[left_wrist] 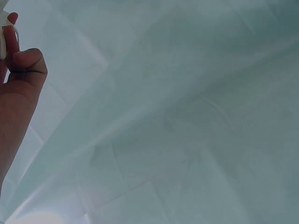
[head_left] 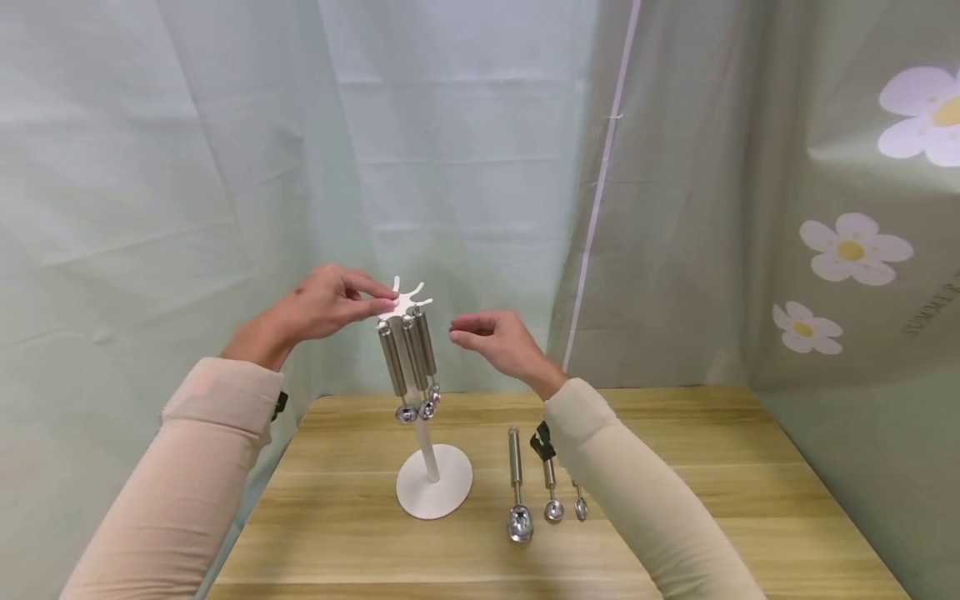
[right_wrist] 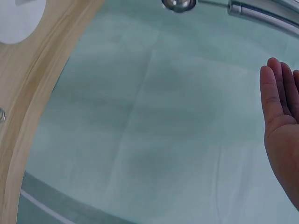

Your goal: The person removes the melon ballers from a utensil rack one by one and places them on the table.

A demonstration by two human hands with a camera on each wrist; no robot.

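Note:
A white stand [head_left: 434,492] with a round base rises from the wooden table [head_left: 675,467]. Its star-shaped hook top [head_left: 410,299] carries several steel measuring spoons [head_left: 408,358] hanging by their handles. My left hand [head_left: 384,300] pinches the left edge of that hook top between thumb and fingers. In the left wrist view the left hand [left_wrist: 18,88] sits at the frame's left edge, a fingertip against a white piece [left_wrist: 3,35]. My right hand [head_left: 459,327] hovers just right of the hanging spoons, fingers relaxed, holding nothing. The right wrist view shows the right hand's straight fingers [right_wrist: 278,93] below a spoon handle [right_wrist: 261,14].
Three more steel spoons [head_left: 517,487] lie side by side on the table, right of the stand's base and partly under my right sleeve. Pale green curtains hang close behind and on both sides. The table's left edge [head_left: 285,450] lies near the stand.

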